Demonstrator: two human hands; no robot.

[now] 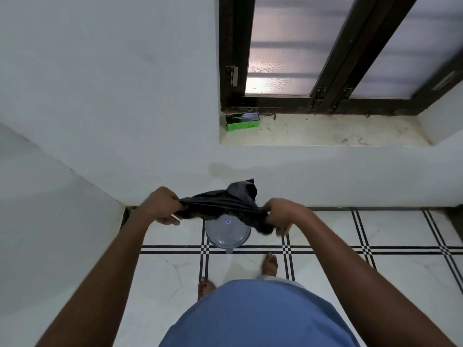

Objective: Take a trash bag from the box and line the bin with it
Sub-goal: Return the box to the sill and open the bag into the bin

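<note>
A black trash bag (223,202) is stretched between my two hands above the bin. My left hand (160,205) grips its left end and my right hand (281,215) grips its right end, where bunched plastic hangs down. One corner of the bag sticks up at the back. Below it on the floor stands a small grey round bin (226,236) with its lid shut and a blue mark on top; the bag hides its far edge. The green and black trash bag box (242,121) lies at the left end of the window sill.
A white wall corner closes in on the left. The marble sill (325,132) runs under a dark-framed window (333,71). My bare feet (270,264) stand on white floor tiles with black stripes, just in front of the bin.
</note>
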